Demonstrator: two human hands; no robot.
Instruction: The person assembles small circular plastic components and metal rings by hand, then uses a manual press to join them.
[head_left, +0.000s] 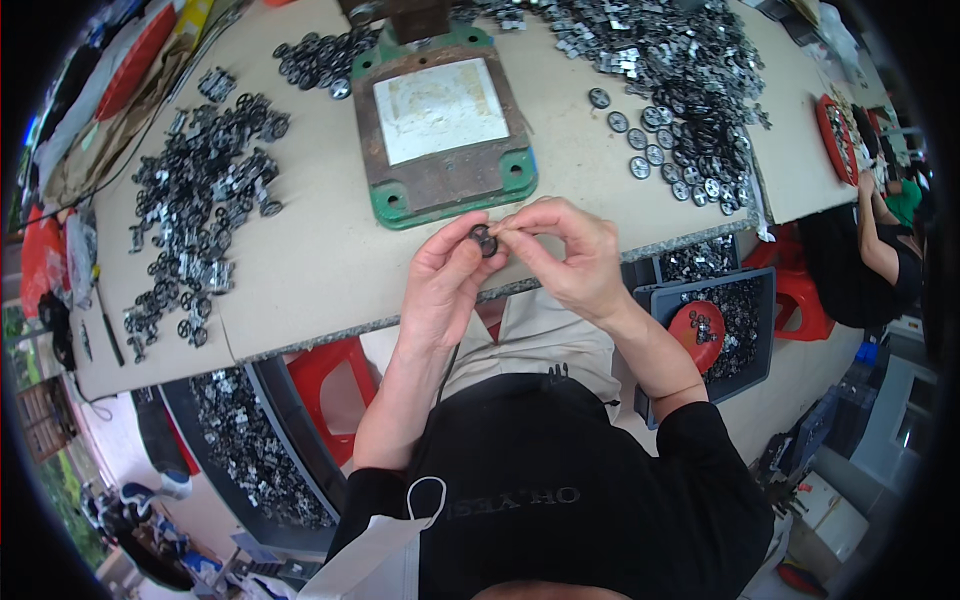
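Observation:
Close to the table's front edge, my left hand [446, 275] grips a small black spoked wheel [484, 240] between thumb and fingers. My right hand [572, 254] meets it from the right, thumb and forefinger pinched at the wheel's edge. Whatever lies between those right fingertips is too small to make out. Just beyond both hands stands a green press base [445, 212] with a pale square plate [440, 108] on it. Loose wheels [655, 155] lie on the table to the right, beside a heap of shiny metal parts [650, 50].
Wheeled assemblies [215, 190] are piled on the left of the table [300, 250], near a screwdriver [108, 318]. Below the edge stand a grey bin [655, 300] holding a red bowl [690, 345], another parts bin [300, 420] and red stools [335, 385]. A co-worker [885, 235] sits at the far right.

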